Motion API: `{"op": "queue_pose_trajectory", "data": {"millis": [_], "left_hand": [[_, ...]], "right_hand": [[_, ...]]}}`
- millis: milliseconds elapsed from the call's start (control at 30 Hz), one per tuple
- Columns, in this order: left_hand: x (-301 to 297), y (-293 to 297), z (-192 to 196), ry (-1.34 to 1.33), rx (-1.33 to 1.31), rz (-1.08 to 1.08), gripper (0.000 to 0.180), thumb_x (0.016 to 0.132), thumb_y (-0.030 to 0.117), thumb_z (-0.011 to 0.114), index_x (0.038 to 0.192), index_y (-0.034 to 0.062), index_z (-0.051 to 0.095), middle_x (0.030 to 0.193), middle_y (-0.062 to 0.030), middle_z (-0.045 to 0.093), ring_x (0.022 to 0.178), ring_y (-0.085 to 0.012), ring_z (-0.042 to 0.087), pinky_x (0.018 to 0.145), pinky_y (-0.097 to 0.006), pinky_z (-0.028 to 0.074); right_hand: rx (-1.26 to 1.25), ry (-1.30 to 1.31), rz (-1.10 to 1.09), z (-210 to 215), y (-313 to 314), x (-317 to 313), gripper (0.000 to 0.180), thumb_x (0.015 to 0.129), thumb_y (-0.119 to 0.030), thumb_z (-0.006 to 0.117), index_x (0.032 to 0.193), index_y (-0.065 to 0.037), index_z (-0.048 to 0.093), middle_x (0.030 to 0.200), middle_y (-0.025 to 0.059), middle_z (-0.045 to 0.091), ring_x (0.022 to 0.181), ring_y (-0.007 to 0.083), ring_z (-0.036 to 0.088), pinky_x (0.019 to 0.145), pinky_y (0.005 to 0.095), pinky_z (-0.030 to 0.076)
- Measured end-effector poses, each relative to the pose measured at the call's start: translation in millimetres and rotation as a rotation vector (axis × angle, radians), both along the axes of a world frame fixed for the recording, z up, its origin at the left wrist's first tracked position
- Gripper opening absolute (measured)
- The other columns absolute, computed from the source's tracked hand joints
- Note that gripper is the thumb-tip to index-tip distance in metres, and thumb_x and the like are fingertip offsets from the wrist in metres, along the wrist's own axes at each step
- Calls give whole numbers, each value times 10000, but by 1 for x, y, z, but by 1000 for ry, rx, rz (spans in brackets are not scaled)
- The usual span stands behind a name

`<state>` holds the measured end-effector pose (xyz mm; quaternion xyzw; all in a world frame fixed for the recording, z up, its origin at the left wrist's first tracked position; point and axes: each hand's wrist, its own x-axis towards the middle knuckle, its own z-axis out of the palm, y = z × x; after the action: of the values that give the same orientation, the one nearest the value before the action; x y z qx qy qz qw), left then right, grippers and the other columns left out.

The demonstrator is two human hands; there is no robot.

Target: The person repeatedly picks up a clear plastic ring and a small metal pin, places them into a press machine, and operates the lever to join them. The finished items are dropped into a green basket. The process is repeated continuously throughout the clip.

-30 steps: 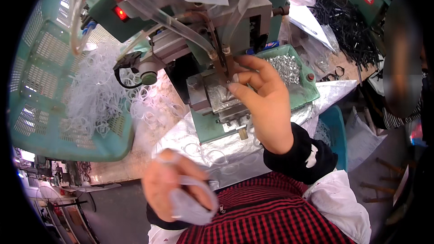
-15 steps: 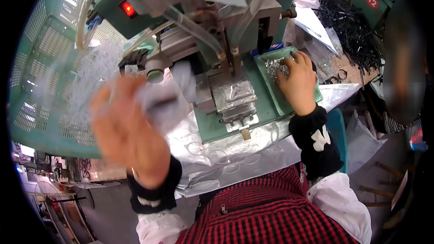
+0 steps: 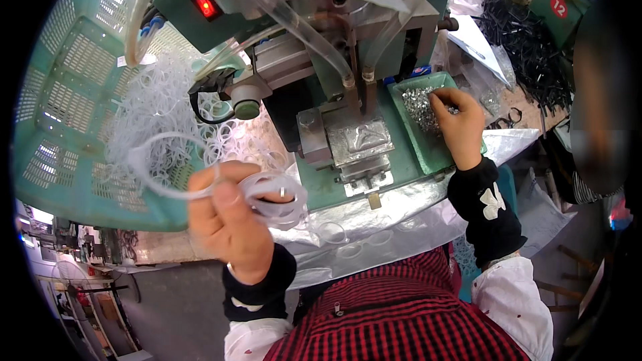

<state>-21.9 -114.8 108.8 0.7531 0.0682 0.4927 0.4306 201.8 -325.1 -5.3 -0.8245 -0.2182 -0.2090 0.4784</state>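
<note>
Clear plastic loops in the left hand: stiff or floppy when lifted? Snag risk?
Probably floppy: the clear loops droop and bend around the left hand. Likely very light, being thin band. Apt to tangle, since one strand trails back into the heap in the green basket.

Two hands raised apart, each forearm in a dark sleeve cuff.

The left hand (image 3: 231, 217) stood at about 7 o'clock, its forearm coming up from the lower edge, fingers curled in a closed grip with the thumb pressed across the forefinger. The right hand (image 3: 460, 122) reached out to about 2 o'clock, wrist bent downward, palm down, fingertips bunched together in a pinch.
</note>
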Motion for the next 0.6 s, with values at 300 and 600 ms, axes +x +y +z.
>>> {"op": "queue_pose_trajectory", "data": {"millis": [300, 600], "left_hand": [[53, 20, 21, -147, 242, 197, 349, 1076, 240, 478, 904, -23, 629, 736, -49, 659, 612, -88, 562, 597, -236, 433], [25, 9, -9, -148, -5, 60, 244, 1048, 173, 483, 1026, -56, 564, 751, -126, 665, 549, -176, 638, 543, -250, 494]], "right_hand": [[515, 519, 497, 44, 35, -45, 164, 853, -14, 715, 1016, 7, 717, 895, 25, 705, 806, 82, 636, 735, 219, 485], [464, 152, 416, 50, 70, -82, 167, 794, -4, 705, 957, 2, 672, 897, 93, 704, 834, 190, 675, 773, 295, 509]]}}
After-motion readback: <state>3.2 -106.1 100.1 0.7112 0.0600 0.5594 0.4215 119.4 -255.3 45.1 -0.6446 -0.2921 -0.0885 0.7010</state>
